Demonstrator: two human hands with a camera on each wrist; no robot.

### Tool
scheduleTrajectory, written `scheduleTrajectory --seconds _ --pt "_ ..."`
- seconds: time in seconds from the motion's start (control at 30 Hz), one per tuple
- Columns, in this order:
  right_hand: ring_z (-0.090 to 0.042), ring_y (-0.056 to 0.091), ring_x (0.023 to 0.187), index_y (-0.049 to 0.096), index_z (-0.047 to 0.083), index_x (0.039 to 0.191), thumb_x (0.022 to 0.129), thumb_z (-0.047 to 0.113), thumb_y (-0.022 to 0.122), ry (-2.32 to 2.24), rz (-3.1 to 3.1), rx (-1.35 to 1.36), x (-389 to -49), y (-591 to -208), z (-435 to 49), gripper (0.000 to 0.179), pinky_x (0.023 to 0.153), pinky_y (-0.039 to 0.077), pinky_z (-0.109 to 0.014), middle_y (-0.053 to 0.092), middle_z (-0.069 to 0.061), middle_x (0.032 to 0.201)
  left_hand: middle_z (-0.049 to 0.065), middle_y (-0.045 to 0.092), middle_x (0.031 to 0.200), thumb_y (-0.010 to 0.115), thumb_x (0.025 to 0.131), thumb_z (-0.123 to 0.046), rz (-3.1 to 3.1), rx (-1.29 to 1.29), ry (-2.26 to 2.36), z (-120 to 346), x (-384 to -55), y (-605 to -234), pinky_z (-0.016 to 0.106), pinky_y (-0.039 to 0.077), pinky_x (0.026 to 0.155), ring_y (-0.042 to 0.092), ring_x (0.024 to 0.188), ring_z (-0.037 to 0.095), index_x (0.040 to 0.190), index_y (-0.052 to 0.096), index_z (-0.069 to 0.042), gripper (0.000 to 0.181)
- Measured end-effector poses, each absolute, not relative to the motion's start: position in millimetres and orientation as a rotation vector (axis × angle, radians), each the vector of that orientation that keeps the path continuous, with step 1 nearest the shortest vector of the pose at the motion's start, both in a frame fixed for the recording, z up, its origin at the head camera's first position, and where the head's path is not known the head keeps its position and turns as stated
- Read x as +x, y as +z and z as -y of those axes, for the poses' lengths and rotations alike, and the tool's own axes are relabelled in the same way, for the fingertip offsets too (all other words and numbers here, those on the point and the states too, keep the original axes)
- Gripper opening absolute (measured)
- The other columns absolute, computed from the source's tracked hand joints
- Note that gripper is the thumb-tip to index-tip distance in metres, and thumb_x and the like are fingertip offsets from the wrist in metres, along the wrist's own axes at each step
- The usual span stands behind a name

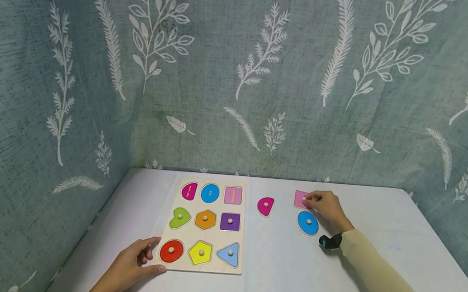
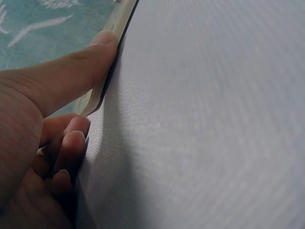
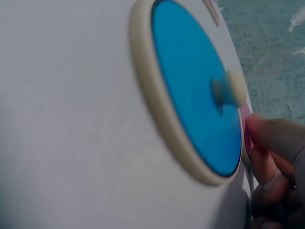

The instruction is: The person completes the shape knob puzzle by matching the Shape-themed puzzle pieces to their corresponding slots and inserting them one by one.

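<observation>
A wooden shape puzzle board (image 1: 245, 254) lies on the white table. My left hand (image 1: 131, 265) holds its near left corner, thumb along the near edge and index finger at the left edge; the other fingers are curled in the left wrist view. To the right of the board, my right hand (image 1: 325, 207) pinches the knob of a pink square puzzle piece (image 1: 299, 198). Just nearer than that piece lies a blue round puzzle piece (image 1: 306, 228), large in the right wrist view with its pale knob (image 3: 233, 88). A magenta half-round piece (image 1: 264, 211) rests between board and square.
Knobbed pieces sit in the board's middle and near rows, among them a red circle (image 1: 178, 257) and a purple square (image 1: 225, 227). The far row shows knobless printed recesses, including a pink square recess (image 1: 230, 191). Leaf-patterned green cloth (image 1: 223, 67) stands behind the table.
</observation>
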State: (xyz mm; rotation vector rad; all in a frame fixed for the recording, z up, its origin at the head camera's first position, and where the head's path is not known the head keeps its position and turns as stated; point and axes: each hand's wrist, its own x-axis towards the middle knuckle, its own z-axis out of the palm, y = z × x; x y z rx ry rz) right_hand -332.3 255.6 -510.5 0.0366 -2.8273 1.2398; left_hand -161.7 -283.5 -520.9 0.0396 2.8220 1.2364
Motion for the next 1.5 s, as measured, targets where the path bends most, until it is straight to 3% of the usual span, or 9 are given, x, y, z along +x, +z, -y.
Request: scheduleTrajectory --seconds 0.27,0.57,0.83,1.03,1.5 --pt "-0.021 0.058 0.082 0.077 0.003 0.115 0.095 0.026 0.077 1.367 2.811 -0.049 -332 -513 -253 0.030 0.069 0.043 -0.032 0.069 -0.005 0.086 0.003 0.049 0.091 0.097 0.068 -0.034 -2.827 0.041 1.232 285 -161 -518 0.026 0.047 0.071 0.049 0.087 0.020 0.143 0.056 0.000 0.092" --pt "-0.022 0.055 0.082 0.077 0.003 0.111 0.096 0.026 0.075 1.197 2.840 0.016 -334 -514 -248 0.028 0.072 0.044 -0.034 0.066 -0.004 0.085 0.003 0.049 0.090 0.097 0.068 -0.035 -2.844 0.048 1.223 286 -160 -518 0.026 0.047 0.070 0.049 0.086 0.020 0.142 0.056 0.001 0.092" --pt "-0.019 0.052 0.074 0.076 -0.001 0.109 0.097 0.022 0.073 1.107 2.814 0.116 -333 -517 -248 0.027 0.063 0.041 -0.029 0.062 -0.004 0.077 0.003 0.049 0.091 0.097 0.068 -0.035 -2.834 0.063 1.228 286 -160 -522 0.025 0.047 0.070 0.049 0.086 0.020 0.142 0.056 0.001 0.091" --pt "-0.018 0.051 0.074 0.078 0.003 0.104 0.095 0.024 0.076 1.175 2.769 0.109 -333 -517 -248 0.023 0.063 0.040 -0.028 0.060 -0.001 0.074 0.003 0.050 0.091 0.096 0.070 -0.036 -2.824 0.078 1.231 286 -159 -521 0.025 0.046 0.070 0.049 0.086 0.020 0.142 0.056 0.002 0.091" --pt "-0.020 0.055 0.081 0.078 0.007 0.107 0.095 0.031 0.076 1.328 2.772 0.118 -319 -501 -236 0.027 0.069 0.044 -0.030 0.065 -0.003 0.084 0.003 0.049 0.091 0.096 0.068 -0.037 -2.840 0.060 1.243 285 -157 -517 0.025 0.047 0.070 0.049 0.087 0.020 0.143 0.056 0.001 0.093"
